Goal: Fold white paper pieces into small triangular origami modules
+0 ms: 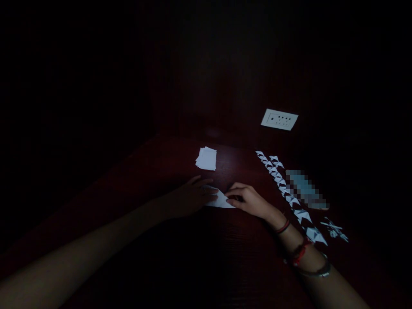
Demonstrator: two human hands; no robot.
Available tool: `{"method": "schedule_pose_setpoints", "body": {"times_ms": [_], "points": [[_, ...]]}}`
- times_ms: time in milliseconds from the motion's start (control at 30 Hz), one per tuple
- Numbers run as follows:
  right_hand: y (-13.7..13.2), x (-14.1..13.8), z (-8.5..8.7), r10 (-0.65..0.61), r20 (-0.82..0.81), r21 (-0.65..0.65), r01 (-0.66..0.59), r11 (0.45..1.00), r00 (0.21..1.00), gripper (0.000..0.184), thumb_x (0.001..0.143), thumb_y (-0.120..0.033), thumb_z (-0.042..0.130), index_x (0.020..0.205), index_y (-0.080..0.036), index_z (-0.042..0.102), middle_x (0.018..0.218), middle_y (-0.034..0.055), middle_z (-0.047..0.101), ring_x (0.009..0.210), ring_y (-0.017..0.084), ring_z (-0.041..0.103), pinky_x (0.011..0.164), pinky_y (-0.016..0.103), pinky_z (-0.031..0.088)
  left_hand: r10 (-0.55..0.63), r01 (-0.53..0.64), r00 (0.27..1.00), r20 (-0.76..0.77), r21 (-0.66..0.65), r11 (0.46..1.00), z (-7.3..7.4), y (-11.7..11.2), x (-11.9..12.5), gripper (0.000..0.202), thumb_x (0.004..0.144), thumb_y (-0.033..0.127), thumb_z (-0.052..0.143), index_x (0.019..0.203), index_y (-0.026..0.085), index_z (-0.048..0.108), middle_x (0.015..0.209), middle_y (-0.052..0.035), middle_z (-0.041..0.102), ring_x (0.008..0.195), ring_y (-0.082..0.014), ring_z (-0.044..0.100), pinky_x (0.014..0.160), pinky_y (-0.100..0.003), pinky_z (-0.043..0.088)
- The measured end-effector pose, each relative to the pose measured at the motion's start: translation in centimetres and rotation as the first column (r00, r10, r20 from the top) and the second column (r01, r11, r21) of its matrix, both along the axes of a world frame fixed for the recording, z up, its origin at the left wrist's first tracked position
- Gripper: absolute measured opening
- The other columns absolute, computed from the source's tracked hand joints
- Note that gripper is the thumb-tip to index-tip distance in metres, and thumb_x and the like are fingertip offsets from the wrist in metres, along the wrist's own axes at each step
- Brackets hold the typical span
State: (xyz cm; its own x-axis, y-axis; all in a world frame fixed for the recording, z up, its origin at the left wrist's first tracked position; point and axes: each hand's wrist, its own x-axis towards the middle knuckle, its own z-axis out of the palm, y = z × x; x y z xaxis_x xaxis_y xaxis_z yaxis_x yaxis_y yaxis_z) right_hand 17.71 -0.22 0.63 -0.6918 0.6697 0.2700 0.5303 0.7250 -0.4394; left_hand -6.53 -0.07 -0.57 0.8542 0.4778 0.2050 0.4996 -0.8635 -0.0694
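A folded sheet of white paper (221, 200) lies on the dark red table, its top edge slanting down to the right. My left hand (189, 198) rests flat over the paper's left part, fingers stretched and apart. At the right corner, my right hand (247, 198) has its thumb and fingers closed on the paper. Bracelets circle my right wrist. Beyond the hands sits a loose stack of white paper sheets (207, 159).
Right of my right arm runs a row of folded white paper pieces (279, 179), with a short second row beside it. A blurred-out oblong object (305, 189) and some thin white scraps (334, 228) lie further right. A white socket panel (279, 119) is on the wall behind.
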Motion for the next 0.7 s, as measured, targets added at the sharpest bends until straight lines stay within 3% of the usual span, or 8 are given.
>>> {"method": "schedule_pose_setpoints", "body": {"times_ms": [167,333,500,700], "points": [[0.1,-0.3,0.1,-0.013,0.104,0.071,0.006,0.997,0.995,0.028,0.082,-0.023,0.048,0.107,-0.017,0.058,0.084,0.0047,0.053,0.079,0.014,0.051,0.073,0.025,0.042,-0.013,0.013,1.0,0.006,-0.007,1.0,0.4,0.0,0.5,0.042,0.079,0.011,0.047,0.118,0.025,0.042,0.128,-0.0014,0.042,0.122,-0.0221,0.028,0.1,-0.046,0.013],[0.2,-0.3,0.0,-0.027,0.163,0.071,0.016,0.997,0.986,0.031,0.083,-0.025,0.045,0.111,-0.016,0.054,0.091,0.006,0.058,0.081,0.015,0.054,0.073,0.026,0.042,-0.023,0.022,1.0,-0.007,-0.009,1.0,0.0,0.2,0.4,0.043,0.08,0.012,0.045,0.121,0.026,0.04,0.134,-0.0014,0.034,0.125,-0.0217,0.022,0.101,-0.046,0.012],[0.1,-0.5,0.3,-0.024,0.207,0.065,0.01,0.998,0.978,0.03,0.083,-0.024,0.044,0.111,-0.018,0.054,0.102,0.0065,0.061,0.089,0.016,0.057,0.078,0.026,0.041,0.002,-0.002,1.0,0.003,-0.011,1.0,0.1,0.1,0.6,0.039,0.081,0.018,0.045,0.119,0.025,0.04,0.132,-0.0016,0.036,0.122,-0.0215,0.027,0.101,-0.045,0.009],[-0.9,-0.4,1.6,-0.091,0.313,0.132,0.051,0.99,0.946,0.025,0.08,-0.021,0.047,0.1,-0.02,0.062,0.091,0.0055,0.065,0.082,0.016,0.06,0.07,0.023,0.042,0.022,-0.022,1.0,-0.009,-0.018,1.0,1.0,-0.5,1.0,0.036,0.082,0.018,0.043,0.118,0.024,0.042,0.131,-0.0021,0.038,0.12,-0.0208,0.03,0.101,-0.043,0.01]]}}
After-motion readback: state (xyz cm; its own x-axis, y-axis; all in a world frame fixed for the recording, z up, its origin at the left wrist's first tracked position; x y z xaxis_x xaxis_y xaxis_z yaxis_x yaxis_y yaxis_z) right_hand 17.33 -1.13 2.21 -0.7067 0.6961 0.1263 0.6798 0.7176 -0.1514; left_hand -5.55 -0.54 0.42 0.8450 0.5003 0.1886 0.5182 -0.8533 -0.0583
